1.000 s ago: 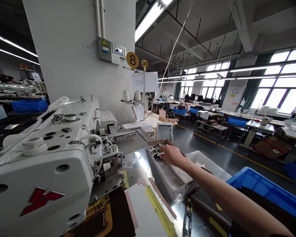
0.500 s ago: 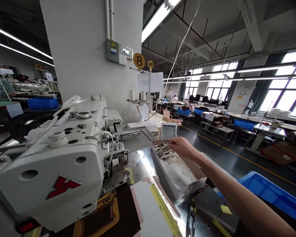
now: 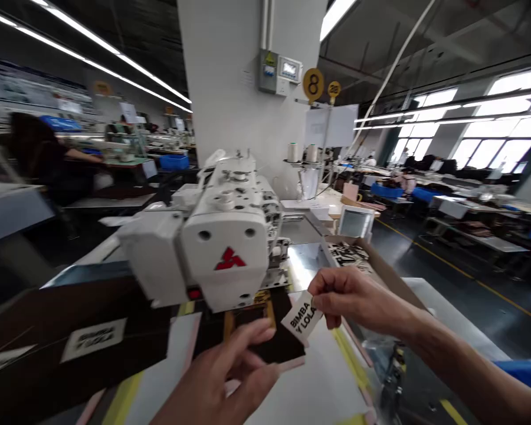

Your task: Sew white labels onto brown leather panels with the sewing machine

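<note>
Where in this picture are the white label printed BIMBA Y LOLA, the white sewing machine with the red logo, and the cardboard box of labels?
White printed label [image 3: 301,317], head view, middle of its printed face.
White sewing machine [image 3: 225,248], head view, front face above the red logo.
Cardboard box of labels [image 3: 383,271], head view, right wall.

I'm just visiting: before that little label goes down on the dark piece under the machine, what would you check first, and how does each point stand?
1. Label pinched in right hand: ok.
2. Print readable, facing up: ok.
3. Left hand close to the dark piece: ok.
4. Fingers away from the needle of the sewing machine: cannot tell, needle hidden.
5. Spare labels in the cardboard box: ok.
</note>
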The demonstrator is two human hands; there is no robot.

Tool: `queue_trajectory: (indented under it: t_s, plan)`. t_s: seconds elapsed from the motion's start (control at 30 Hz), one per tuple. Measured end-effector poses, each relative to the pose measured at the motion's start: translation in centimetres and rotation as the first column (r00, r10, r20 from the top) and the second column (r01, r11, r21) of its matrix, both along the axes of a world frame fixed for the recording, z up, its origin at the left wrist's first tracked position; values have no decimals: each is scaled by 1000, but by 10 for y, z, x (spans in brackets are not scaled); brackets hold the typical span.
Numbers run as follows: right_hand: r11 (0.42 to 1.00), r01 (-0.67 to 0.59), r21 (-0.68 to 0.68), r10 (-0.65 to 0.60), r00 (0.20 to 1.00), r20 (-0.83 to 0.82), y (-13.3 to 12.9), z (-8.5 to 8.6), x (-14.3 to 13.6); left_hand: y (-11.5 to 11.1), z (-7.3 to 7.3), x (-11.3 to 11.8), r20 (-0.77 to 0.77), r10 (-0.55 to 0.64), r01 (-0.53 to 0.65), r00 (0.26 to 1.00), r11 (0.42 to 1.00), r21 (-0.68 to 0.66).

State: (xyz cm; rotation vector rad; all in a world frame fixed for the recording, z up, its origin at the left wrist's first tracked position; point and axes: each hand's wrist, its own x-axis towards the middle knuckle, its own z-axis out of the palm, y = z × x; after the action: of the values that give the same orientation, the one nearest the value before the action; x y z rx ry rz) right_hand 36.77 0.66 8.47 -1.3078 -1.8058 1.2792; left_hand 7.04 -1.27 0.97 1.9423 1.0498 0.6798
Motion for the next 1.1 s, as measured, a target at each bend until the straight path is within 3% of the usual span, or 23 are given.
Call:
queue_trajectory:
  t_s: [0.1, 0.17, 0.23, 0.33, 0.4, 0.47, 0.57, 0.7, 0.77, 0.83, 1.1]
  plan:
    - [996, -39, -80, 33, 997, -74, -14, -28, -38, 5, 13, 11, 158, -16, 76, 987, 921, -383]
    - [994, -49, -100, 50, 999, 7, -18, -47, -53, 8, 15, 9, 148, -34, 107, 988, 848, -519]
    - [986, -59, -156, 76, 992, 105, -16, -63, -61, 8, 14, 0, 24, -62, 65, 998, 824, -563]
    - [968, -26, -248, 61, 989, 133, -2, -79, -64, 9, 8, -17, -191, -9, -72, 982, 907, -416]
    - [964, 27, -263, 10, 991, 137, 14, -85, -64, 11, 4, -29, -295, 91, -147, 951, 973, -177]
    - [961, 81, -264, -39, 986, 160, 29, -88, -64, 14, -2, -41, -341, 150, -133, 928, 988, 72]
    - [965, 109, -238, -57, 975, 213, 47, -91, -71, 20, -13, -52, -331, 92, 27, 939, 941, 338]
    - [980, 100, -172, -48, 958, 281, 55, -92, -84, 25, -26, -57, -385, 51, 203, 922, 781, 591]
    - [984, 97, -146, -47, 948, 315, 56, -91, -89, 26, -29, -56, -438, 62, 259, 897, 730, 632]
    - [987, 100, -129, -49, 935, 351, 55, -89, -92, 27, -30, -55, -477, 56, 299, 877, 715, 632]
    - [996, 91, 17, -87, 863, 498, 56, -84, -97, 38, -33, -46, -598, 42, 340, 800, 790, 510]
